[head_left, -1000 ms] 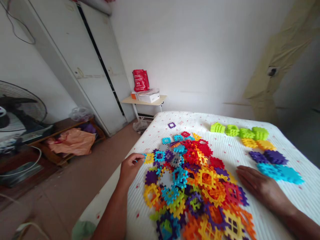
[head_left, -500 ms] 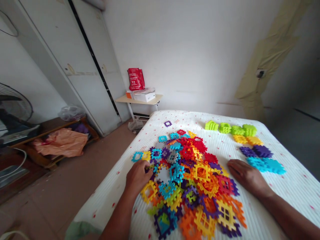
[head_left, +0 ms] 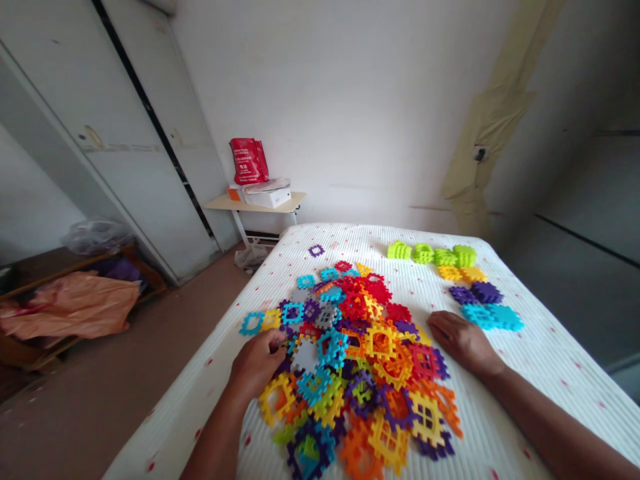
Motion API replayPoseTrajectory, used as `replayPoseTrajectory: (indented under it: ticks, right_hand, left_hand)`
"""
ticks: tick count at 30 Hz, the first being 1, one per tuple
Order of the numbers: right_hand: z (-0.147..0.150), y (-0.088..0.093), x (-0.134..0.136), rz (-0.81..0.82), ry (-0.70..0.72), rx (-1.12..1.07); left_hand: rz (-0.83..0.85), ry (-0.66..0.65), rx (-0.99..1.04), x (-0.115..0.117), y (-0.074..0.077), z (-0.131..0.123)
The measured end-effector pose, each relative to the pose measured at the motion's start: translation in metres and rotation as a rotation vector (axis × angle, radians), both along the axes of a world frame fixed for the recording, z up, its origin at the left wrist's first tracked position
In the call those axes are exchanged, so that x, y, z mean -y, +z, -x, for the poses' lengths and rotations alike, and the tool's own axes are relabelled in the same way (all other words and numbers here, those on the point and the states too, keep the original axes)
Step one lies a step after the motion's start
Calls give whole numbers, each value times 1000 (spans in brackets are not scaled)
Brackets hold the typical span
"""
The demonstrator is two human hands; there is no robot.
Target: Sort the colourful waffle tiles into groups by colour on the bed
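A heap of plastic interlocking tiles [head_left: 381, 341] in many colours, some with window-like openings, covers the middle of the bed. My left hand [head_left: 257, 360] is at the heap's left edge, thumb and fingers curled together in a pinch; anything between them is hidden. Close to it lie a yellow tile [head_left: 277, 399], a light blue frame tile [head_left: 251, 324] and a grey tile [head_left: 305, 355]. My right hand [head_left: 463, 340] rests on the bed just right of the heap, fingers stretched out and close together, with no piece visible in it.
Stacks of lime green tiles [head_left: 423, 253], yellow tiles [head_left: 473, 274], purple tiles [head_left: 486, 292] and light blue tiles [head_left: 503, 317] stand at the back right of the bed [head_left: 545, 393]. One purple frame tile [head_left: 317, 251] lies apart at the back. A small table [head_left: 220, 202] bears a red bag [head_left: 249, 161].
The view has turned to the right, so everything appears further left. Both hands stay at about the same places beside the heap. The sorted stacks look unchanged.
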State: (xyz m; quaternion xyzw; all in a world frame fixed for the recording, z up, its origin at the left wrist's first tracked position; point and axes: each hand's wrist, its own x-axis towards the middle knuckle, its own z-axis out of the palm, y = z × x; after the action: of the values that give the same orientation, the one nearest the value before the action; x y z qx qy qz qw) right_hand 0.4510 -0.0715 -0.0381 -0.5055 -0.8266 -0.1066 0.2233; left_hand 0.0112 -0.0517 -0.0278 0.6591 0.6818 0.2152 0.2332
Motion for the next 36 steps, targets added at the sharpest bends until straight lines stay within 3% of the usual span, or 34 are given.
replayPoseTrajectory:
  ticks: [5, 13, 26, 31, 36]
  right_hand:
    - [4, 5, 1, 24, -20, -20]
    - [1, 0, -1, 39, -14, -22]
    - [2, 1, 0, 30, -13, -30]
    - [3, 3, 1, 37, -9, -16]
    - [2, 2, 1, 20, -2, -27]
  left_hand:
    - [23, -55, 116, -7, -7, 4]
    - [26, -14, 70, -8, 6, -4]
    - [11, 20, 35, -10, 15, -20]
    - [-2, -6, 134, -11, 10, -14]
    - [120, -43, 350, -11, 6, -14]
